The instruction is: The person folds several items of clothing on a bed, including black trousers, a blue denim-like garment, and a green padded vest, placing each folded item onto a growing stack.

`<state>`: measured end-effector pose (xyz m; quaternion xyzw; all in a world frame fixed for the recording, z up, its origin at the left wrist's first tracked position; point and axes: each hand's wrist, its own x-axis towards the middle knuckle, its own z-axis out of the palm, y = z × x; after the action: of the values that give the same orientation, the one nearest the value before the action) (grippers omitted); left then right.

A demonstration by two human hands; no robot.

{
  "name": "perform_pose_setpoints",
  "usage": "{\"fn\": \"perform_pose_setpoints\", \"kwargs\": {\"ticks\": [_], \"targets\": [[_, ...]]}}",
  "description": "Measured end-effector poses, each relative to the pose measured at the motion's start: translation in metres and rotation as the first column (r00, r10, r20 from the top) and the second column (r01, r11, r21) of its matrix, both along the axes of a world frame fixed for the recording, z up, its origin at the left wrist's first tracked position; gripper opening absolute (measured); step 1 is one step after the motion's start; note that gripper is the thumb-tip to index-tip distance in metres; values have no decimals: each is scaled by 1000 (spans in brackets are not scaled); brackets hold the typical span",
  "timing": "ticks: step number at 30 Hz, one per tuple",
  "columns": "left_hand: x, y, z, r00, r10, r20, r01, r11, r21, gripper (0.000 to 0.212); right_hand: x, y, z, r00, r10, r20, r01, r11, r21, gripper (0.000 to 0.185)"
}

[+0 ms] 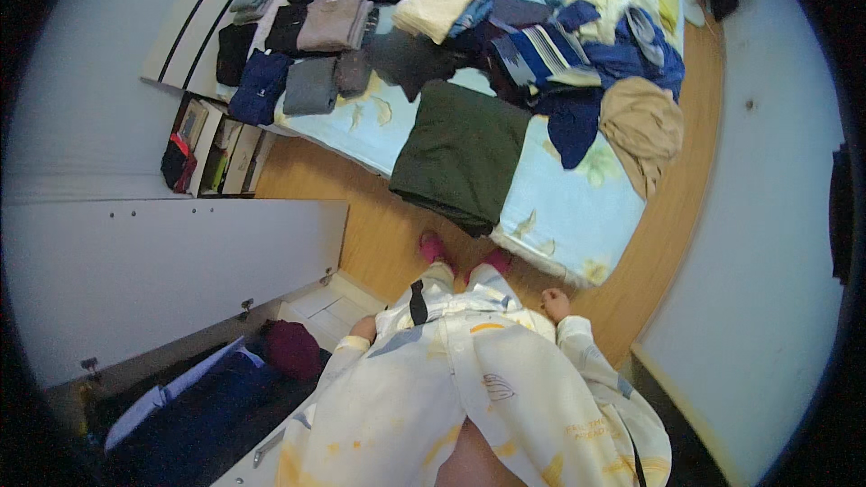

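Observation:
At my left hip, my left hand (364, 329) hangs beside the patterned pyjamas, its fingers mostly hidden. My right hand (556, 304) hangs on the other side with its fingers curled in; nothing shows in it. Before me, a folded dark green cloth (463, 149) lies flat at the bed's near edge, apart from both hands. Behind it are a striped blue and white garment (544, 54) and a dark grey garment (413, 57). To its right lie a navy garment (574, 125) and a crumpled tan garment (641, 118).
Folded clothes, among them a cream stack (440, 3) and a navy bundle (257, 88), cover the far left of the bed (575, 230). An open cabinet door (176, 270) stands at left, above dark clothes (216, 412) inside. A wall (764, 230) bounds the right.

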<state>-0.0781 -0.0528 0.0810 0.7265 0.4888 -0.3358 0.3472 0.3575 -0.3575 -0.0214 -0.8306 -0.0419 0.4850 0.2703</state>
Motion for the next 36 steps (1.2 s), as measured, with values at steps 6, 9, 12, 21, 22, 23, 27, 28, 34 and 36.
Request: {"fn": "perform_pose_setpoints", "kwargs": {"ticks": [6,9,12,21,22,23,27,28,34,36], "targets": [[53,23,-18,971,-220,92,223,975,-22,34,-10,-78,-47,958,-86,275,69,995,72,29],[52,33,-17,952,-297,79,299,954,-9,34,-32,-65,-35,966,-197,169,189,980,63,27],[48,43,-13,932,-359,56,360,933,1,34,-49,-53,-9,939,-143,313,115,988,106,29],[89,79,-6,907,-421,25,420,907,41,35,-52,-43,20,951,-216,220,226,974,-19,36],[89,88,-2,931,-366,-13,366,929,49,36,-45,-19,43,954,-197,226,198,980,15,37],[97,98,-2,948,-317,-36,318,946,55,36,-36,-2,62,954,-154,257,152,988,29,38],[112,167,-5,958,-287,6,282,943,175,36,-3,94,134,901,10,433,-47,996,76,39],[121,183,-8,963,-267,24,257,946,198,35,4,122,153,865,46,500,-108,990,96,38],[199,285,-51,945,-227,236,145,936,320,31,19,297,177,546,121,829,-454,874,172,43],[243,301,-68,955,-175,238,109,957,267,31,22,348,166,542,180,821,-489,862,134,52]]}}
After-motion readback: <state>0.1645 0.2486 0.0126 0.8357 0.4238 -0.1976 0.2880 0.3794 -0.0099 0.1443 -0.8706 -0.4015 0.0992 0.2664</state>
